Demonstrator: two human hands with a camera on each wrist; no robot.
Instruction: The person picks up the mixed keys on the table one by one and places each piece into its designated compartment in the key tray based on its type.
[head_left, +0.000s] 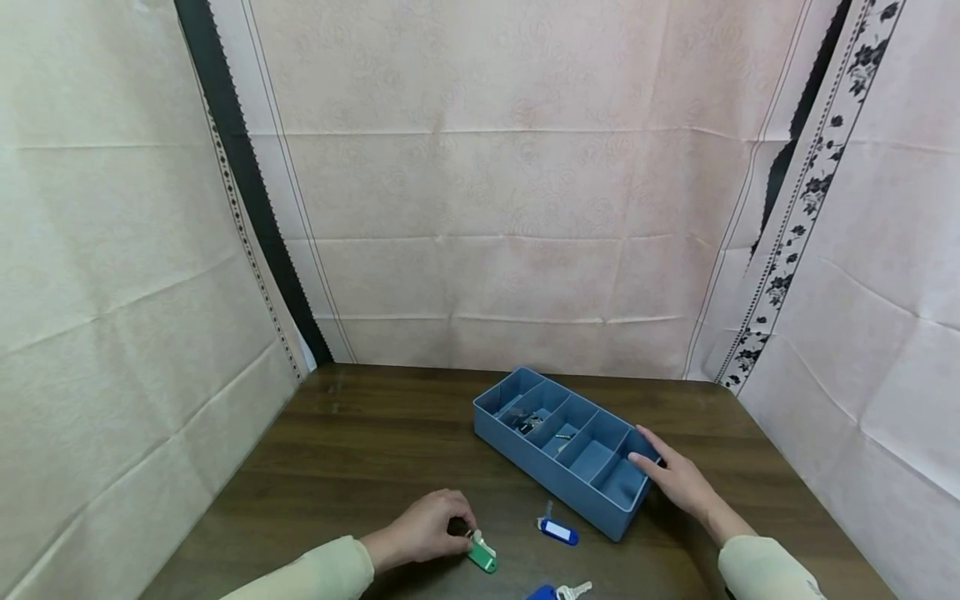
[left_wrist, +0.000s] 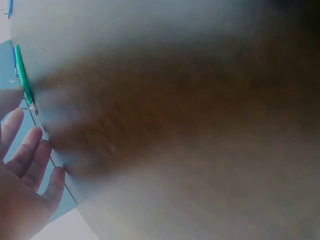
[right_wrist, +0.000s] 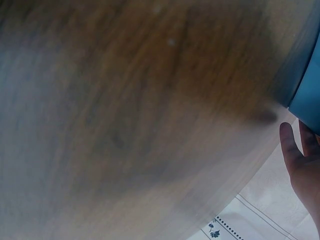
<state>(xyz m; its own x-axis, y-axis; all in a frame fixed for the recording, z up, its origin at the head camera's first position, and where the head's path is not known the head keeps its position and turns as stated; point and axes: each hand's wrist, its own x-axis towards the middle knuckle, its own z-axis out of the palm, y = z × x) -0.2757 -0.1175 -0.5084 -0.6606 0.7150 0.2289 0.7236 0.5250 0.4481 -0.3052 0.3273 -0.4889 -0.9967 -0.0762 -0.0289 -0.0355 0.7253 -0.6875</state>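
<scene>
A green key tag (head_left: pixel 482 553) is pinched at its ring end between the thumb and fingertips of my left hand (head_left: pixel 431 527), low over the table. The left wrist view shows the tag (left_wrist: pixel 23 75) edge-on, with the other fingers spread loosely behind it. My right hand (head_left: pixel 678 479) grips the near right end of a blue divided box (head_left: pixel 551 472), thumb over the rim and fingers at the outer side. Small metal pieces (head_left: pixel 529 423) lie in one compartment, and a few more bits (head_left: pixel 564 437) in the compartment beside it.
A blue key tag (head_left: pixel 558 532) with a white label lies in front of the box. Nearer the front edge is another blue tag (head_left: pixel 542 592) with a silver key (head_left: pixel 574 591). Pale cloth (head_left: pixel 480 192) walls in the brown wooden table (head_left: pixel 360 450) at the back and sides.
</scene>
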